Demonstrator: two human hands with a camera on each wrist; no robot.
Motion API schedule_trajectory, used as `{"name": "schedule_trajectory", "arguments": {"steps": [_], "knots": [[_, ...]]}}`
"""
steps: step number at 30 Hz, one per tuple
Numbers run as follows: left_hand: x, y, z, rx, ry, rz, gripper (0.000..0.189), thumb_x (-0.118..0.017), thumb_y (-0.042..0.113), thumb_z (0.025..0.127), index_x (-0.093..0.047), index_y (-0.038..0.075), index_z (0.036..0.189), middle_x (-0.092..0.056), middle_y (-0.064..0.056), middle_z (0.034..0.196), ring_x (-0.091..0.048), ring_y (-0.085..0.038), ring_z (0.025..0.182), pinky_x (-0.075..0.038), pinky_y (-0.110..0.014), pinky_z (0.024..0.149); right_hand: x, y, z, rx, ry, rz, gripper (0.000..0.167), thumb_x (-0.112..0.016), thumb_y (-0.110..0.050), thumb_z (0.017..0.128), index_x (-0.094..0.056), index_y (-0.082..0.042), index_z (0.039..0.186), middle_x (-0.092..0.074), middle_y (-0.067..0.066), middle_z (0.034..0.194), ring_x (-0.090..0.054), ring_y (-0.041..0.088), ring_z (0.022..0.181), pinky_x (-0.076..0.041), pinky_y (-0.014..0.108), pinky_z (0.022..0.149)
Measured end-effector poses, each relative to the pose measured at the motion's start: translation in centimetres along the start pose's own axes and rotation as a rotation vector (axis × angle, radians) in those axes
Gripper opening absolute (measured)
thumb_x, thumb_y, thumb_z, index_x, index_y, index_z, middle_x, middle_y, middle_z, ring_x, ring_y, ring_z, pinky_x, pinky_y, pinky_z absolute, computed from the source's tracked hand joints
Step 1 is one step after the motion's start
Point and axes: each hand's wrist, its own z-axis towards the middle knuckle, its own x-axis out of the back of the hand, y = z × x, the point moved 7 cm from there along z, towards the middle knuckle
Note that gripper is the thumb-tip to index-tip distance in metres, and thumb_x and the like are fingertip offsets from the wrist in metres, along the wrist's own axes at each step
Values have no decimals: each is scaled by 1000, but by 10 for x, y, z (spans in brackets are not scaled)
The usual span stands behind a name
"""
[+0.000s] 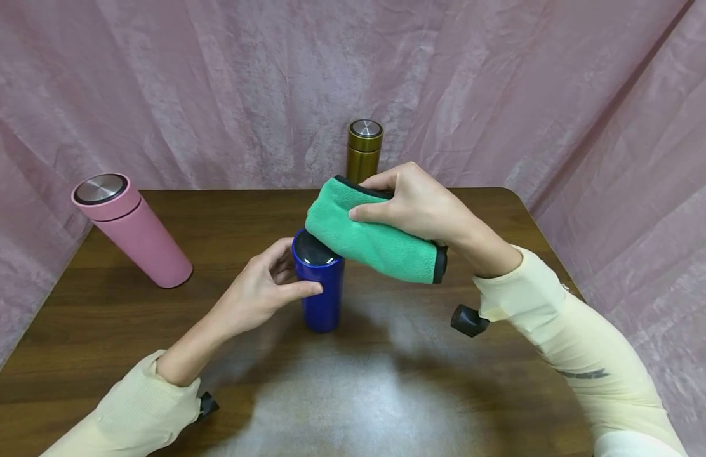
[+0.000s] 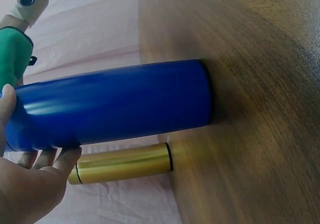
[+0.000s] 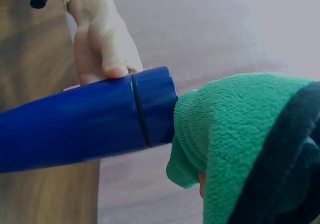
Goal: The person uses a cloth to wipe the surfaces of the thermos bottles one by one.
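A blue thermos flask (image 1: 323,298) with a dark, shiny lid top stands upright on the wooden table. My left hand (image 1: 253,295) holds it near the top, thumb on the front and fingers round the far side. In the left wrist view, the thumb and fingertips lie against the blue body (image 2: 115,103). A folded green cloth (image 1: 370,238) with black edging is gripped by my right hand (image 1: 421,203), thumb on its upper face. One end of the cloth (image 3: 220,124) meets the lid end of the flask in the right wrist view, covering part of the lid top.
Behind the cloth, a gold thermos flask (image 1: 364,149) stands at the table's far edge, its lower part hidden. On the left is a pink thermos flask (image 1: 141,235) with a silver lid top. Pink curtains (image 1: 244,95) hang behind the brown table (image 1: 239,216).
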Motion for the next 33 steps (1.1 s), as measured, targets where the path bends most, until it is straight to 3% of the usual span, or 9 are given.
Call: {"name": "schedule_trajectory", "arguments": {"steps": [16, 26, 33], "knots": [[1, 0, 0, -6, 21, 7, 60, -84, 0, 86, -55, 2, 138, -64, -11, 131, -65, -22, 121, -52, -31, 104, 0, 12, -31, 27, -35, 20, 27, -81, -25, 91, -79, -19, 117, -75, -2, 85, -63, 17, 61, -51, 28, 55], [0, 0, 0, 6, 20, 19, 61, -84, -1, 85, -54, 2, 139, -64, -12, 129, -65, -21, 120, -53, -31, 102, -6, -5, -40, 110, -44, 21, 26, -83, -22, 89, -80, -18, 114, -76, -6, 98, -66, 15, 70, -53, 28, 62], [1, -1, 0, 18, 17, 22, 62, -84, 2, 87, -53, 3, 140, -62, -11, 133, -63, -21, 125, -52, -30, 103, -10, -17, -35, 125, -70, 25, 23, -83, -25, 89, -81, -20, 112, -75, -6, 94, -65, 15, 69, -53, 31, 62]]}}
